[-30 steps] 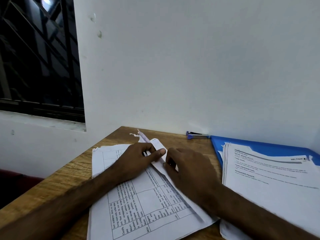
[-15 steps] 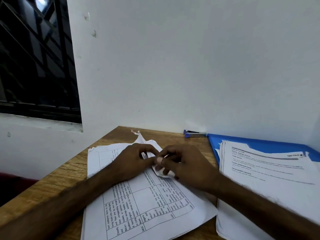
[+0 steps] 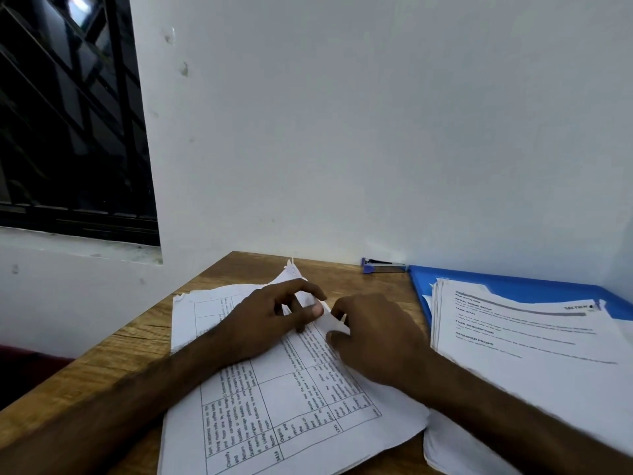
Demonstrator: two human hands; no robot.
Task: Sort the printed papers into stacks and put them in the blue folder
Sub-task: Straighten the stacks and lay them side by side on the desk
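Observation:
A loose stack of printed papers with a table grid [image 3: 294, 399] lies on the wooden desk [image 3: 113, 365] in front of me. My left hand [image 3: 270, 320] rests on its upper part and pinches a folded white corner of paper between thumb and fingers. My right hand [image 3: 373, 334] grips the same folded corner from the right, fingers curled. A second stack of printed papers [image 3: 534, 351] lies on the open blue folder [image 3: 507, 286] at the right.
A blue stapler [image 3: 383, 267] lies against the white wall behind the papers. A dark barred window [image 3: 68, 114] is at the upper left. The desk's left edge runs diagonally beside my left forearm.
Both hands came together on the folded paper corner. The right hand, earlier flat beside it, now curls around it. The view shifted slightly.

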